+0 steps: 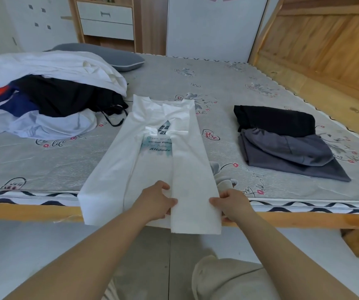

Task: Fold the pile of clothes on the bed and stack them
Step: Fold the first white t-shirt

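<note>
A white T-shirt (152,161) with a teal print lies lengthwise on the mattress (228,92), both sides folded in, its hem hanging over the front edge. My left hand (155,199) pinches the hem at the inner edge of the right folded panel. My right hand (231,204) grips that panel's outer hem edge. At the left lies the unfolded pile (44,94) of white, black, blue and red garments. On the right sit the folded clothes (282,141), a black piece on grey ones.
A grey pillow (109,54) lies at the back left behind the pile. The wooden bed frame (304,219) runs along the front edge, and a wooden panel (326,50) rises at the right. A drawer unit (107,20) stands behind the bed.
</note>
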